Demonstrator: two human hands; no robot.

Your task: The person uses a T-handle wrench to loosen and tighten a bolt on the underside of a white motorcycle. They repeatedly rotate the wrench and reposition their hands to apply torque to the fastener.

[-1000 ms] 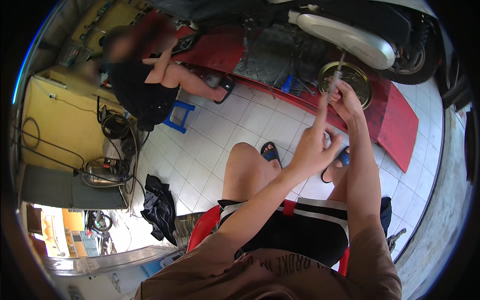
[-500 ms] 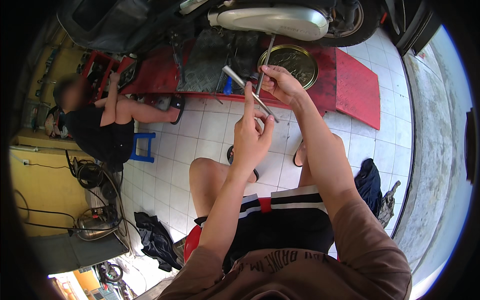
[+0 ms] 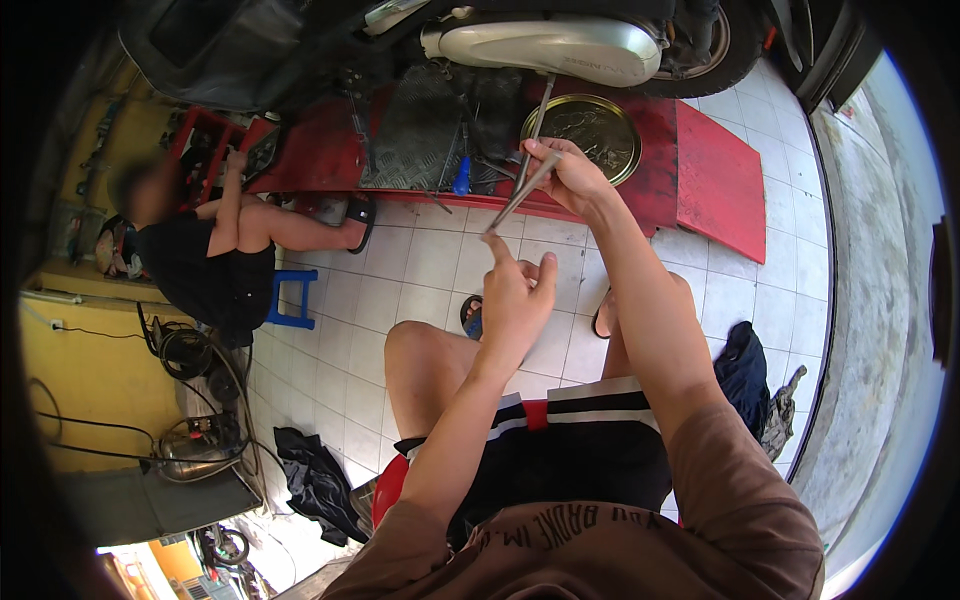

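Steel in my right hand (image 3: 572,175): I pinch a long thin rod (image 3: 520,190) near its upper end, so it slants down toward my left hand (image 3: 515,295). That one grips nothing; its forefinger is raised to the rod's lower tip, steadying it. I sit facing the red ramp (image 3: 715,175), where a brass pan (image 3: 590,130) lies under the scooter's engine case (image 3: 545,45).
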